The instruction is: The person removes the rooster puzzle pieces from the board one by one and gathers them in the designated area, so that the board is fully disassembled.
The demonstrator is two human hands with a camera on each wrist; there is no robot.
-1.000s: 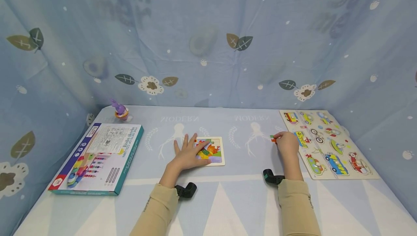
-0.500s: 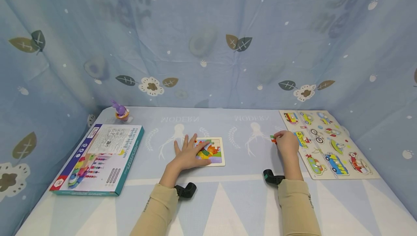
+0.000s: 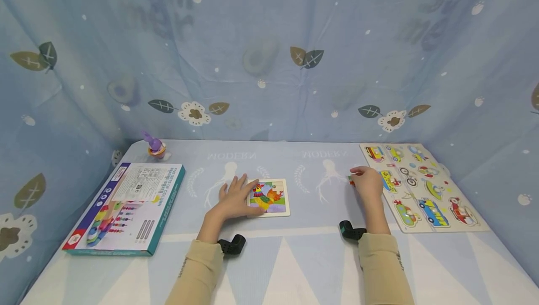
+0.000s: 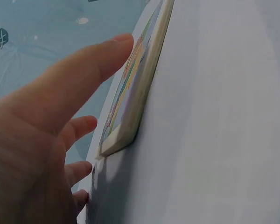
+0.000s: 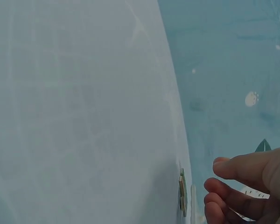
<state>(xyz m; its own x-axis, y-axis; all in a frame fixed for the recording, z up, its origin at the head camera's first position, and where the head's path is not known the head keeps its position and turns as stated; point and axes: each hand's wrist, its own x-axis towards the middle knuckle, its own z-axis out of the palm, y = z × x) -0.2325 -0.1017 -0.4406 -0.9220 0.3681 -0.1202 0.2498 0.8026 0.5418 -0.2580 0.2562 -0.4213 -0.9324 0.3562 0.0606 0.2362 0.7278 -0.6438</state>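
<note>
My left hand lies flat, fingers spread, beside the small square wooden rooster puzzle mid-table — thin, stiff, light; best gripped by its edges. My right hand, fingers curled, pinches a small red-green puzzle piece.

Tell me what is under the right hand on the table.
A small red and green piece shows at the fingertips of the right hand, beside the vehicle puzzle board. Anything under the palm is covered.
</note>
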